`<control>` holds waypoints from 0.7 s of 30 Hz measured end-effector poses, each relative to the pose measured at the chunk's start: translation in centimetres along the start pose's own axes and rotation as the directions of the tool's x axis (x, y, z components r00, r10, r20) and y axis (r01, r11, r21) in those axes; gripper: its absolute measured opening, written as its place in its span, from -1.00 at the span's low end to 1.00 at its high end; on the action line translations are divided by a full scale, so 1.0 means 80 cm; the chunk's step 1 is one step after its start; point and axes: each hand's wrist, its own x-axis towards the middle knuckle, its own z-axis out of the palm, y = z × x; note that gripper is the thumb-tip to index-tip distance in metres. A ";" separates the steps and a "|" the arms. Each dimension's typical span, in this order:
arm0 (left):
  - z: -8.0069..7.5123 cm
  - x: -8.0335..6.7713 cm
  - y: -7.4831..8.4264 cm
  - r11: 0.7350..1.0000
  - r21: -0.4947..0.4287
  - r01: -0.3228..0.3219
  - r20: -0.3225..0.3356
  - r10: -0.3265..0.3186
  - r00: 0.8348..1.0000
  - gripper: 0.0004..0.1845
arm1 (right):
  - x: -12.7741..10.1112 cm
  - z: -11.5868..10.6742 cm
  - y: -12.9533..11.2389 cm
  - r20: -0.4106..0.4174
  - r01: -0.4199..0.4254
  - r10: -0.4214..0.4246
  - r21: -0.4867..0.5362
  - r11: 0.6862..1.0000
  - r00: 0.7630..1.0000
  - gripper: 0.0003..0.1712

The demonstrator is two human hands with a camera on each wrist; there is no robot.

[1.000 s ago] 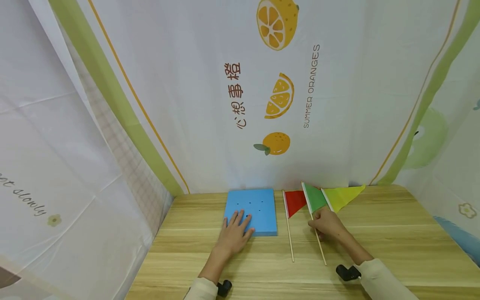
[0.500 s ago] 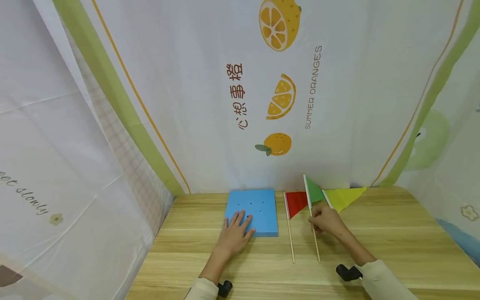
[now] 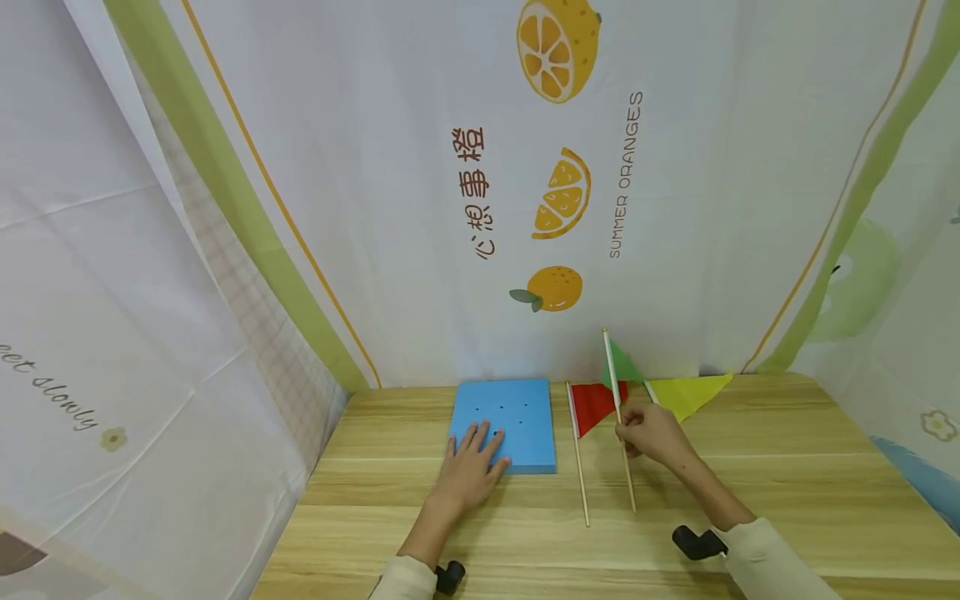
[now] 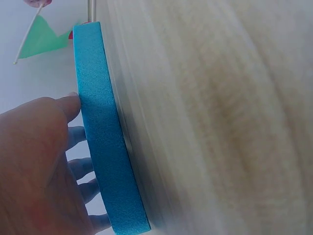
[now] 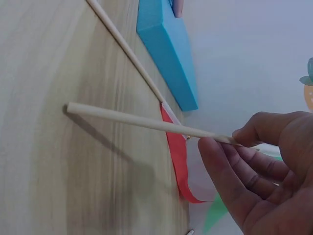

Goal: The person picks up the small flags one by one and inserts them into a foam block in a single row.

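Observation:
My left hand (image 3: 467, 471) rests with spread, straight fingers on top of a blue foam block (image 3: 528, 446) that has several small holes. In the left wrist view the block's thick side (image 4: 105, 132) shows, with the thumb at its edge. Between thumb and fingers, my right hand (image 3: 654, 432) pinches the wooden stick of a green pennant flag (image 3: 621, 364). The flag's top end is raised and its stick slants; in the right wrist view the stick's lower end (image 5: 73, 107) is close to the table, touching or just above it.
A red pennant flag (image 3: 592, 406) lies just right of the block. Behind my right hand lies a yellow pennant flag (image 3: 686, 395), its stick mostly hidden. The wooden table (image 3: 525, 542) meets a white printed curtain (image 3: 420, 317) at the back.
My right hand has lifted the green flag's top end, and its stick has tilted up and shifted slightly left. My left hand has stayed on the block.

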 end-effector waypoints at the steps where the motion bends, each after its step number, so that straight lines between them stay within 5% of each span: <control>1: 0.000 0.000 0.000 1.000 -0.003 0.000 -0.001 0.000 1.000 -0.36 | 0.000 -0.001 -0.002 -0.002 0.008 -0.008 0.002 1.000 1.000 -0.82; 21: 0.003 0.001 -0.001 1.000 -0.015 0.008 -0.003 -0.008 1.000 -0.36 | 0.007 -0.008 -0.023 -0.031 0.025 -0.025 0.010 1.000 0.999 -0.87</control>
